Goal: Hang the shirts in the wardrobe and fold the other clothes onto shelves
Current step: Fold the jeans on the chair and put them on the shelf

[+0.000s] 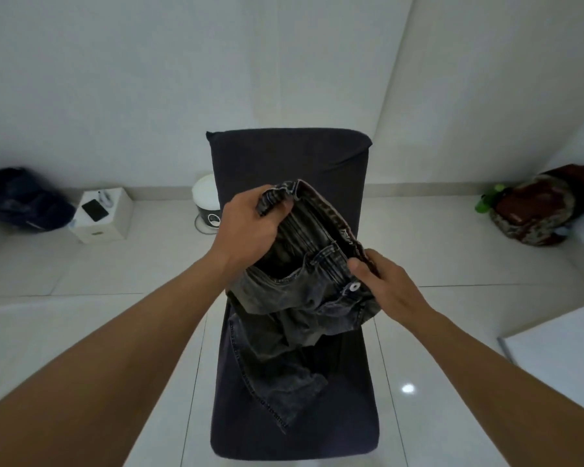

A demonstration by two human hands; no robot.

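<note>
Left hand (250, 224) clenched on waistband (324, 210) of faded black denim jeans (284, 332), right hand (381, 284) pinching beside button (354, 287), above dark fabric-covered chair (290, 153). Likely heavy, floppy, non-slip; grab waistband corners.

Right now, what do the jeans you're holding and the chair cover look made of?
The jeans look like faded dark grey denim: thick weave, visible seam stitching, belt loops, a shiny metal-looking button at the waistband. The chair cover seems a stretchy matte knit, smooth and taut over the backrest corners; exact fibre unclear.
</note>
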